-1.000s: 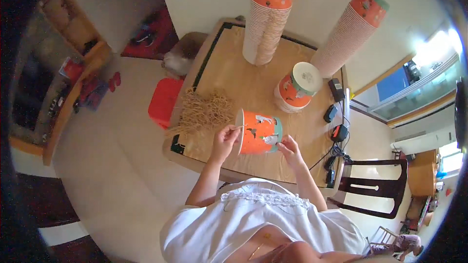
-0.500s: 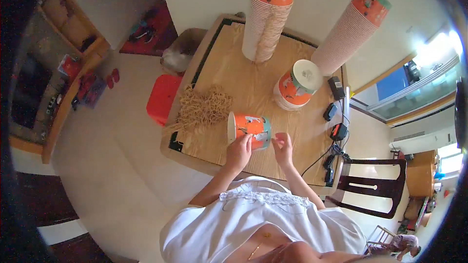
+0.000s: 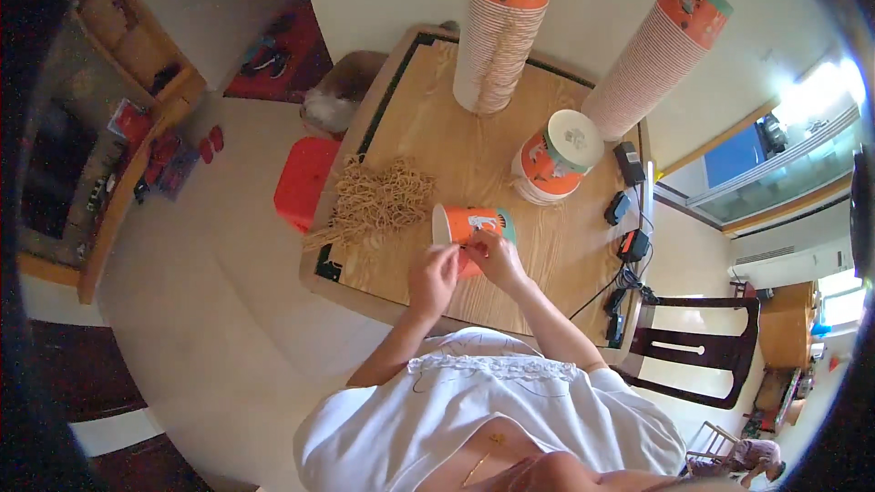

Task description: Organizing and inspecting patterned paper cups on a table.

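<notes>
An orange and green paper bucket (image 3: 453, 219) lies on its side at the near edge of the table, its open rim toward the left. My left hand (image 3: 432, 281) is at the rim end, thumb and fingers pinched together. Over the bucket's printed side, my right hand (image 3: 499, 264) is closed in a pinch too, its fingertips close to the left ones. Whatever lies between the fingertips is too small to name. Left of the bucket rests a tangled heap of tan twine cords (image 3: 383, 200).
Tall stacks of paper buckets, one at the back (image 3: 497, 46) and one at the back right (image 3: 652, 59), stand beyond a short upside-down stack (image 3: 556, 159). Black adapters and cables (image 3: 631, 246) line the right edge. A red stool (image 3: 303, 182) and dark chair (image 3: 697, 351) flank the table.
My right hand has moved left from the bucket's green end onto its side, beside my left hand. My left hand has shifted slightly left toward the rim, and the bucket slightly right.
</notes>
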A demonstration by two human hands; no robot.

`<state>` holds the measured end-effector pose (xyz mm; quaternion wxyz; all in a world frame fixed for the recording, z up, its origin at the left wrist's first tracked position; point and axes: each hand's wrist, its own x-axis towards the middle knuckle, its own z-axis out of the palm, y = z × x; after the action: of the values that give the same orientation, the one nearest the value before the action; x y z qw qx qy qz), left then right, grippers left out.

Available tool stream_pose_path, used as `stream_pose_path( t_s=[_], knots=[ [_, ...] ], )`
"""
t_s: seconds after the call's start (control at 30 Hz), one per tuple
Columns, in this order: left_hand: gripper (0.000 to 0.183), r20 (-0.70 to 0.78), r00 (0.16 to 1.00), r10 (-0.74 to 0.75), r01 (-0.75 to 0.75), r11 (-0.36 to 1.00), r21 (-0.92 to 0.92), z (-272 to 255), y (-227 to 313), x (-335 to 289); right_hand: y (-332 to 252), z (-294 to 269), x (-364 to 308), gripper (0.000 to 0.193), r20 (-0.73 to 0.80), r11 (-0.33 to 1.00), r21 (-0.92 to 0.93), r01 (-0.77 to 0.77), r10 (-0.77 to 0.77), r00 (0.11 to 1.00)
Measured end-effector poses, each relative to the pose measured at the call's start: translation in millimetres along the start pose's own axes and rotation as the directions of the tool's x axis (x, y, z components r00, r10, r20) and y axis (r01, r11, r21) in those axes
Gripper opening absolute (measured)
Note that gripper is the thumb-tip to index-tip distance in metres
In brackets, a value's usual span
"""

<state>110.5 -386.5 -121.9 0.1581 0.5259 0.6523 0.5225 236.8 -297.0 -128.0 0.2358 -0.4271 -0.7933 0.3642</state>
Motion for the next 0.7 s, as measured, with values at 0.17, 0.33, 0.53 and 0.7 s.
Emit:
stream_pose_path(
  t_s=[0.17, 0.33, 0.53, 0.7],
  knots=[
    [0.024, 0.088, 0.981, 0.174, -0.192, 0.944, 0.269, -9, -14, 25, -12, 0, -5, 0.011, 0.042, 0.999, 0.025, 0.031, -0.032, 0.999],
    [0.014, 0.156, 0.987, -0.041, 0.049, 0.998, -0.045, 4, -4, 11, 0, 7, -5, 0.009, -0.122, 0.993, 0.052, 0.110, -0.103, 0.987],
    [0.011, 0.069, 0.994, -0.086, 0.086, 0.996, -0.003, 9, -16, 6, -6, 5, -6, 0.009, -0.093, 0.991, 0.053, 0.127, -0.122, 0.988],
    [0.011, 0.068, 0.989, -0.128, 0.128, 0.992, 0.016, 13, -19, 7, 4, 10, -6, 0.009, -0.077, 0.991, 0.065, 0.114, -0.109, 0.991]
  ],
)
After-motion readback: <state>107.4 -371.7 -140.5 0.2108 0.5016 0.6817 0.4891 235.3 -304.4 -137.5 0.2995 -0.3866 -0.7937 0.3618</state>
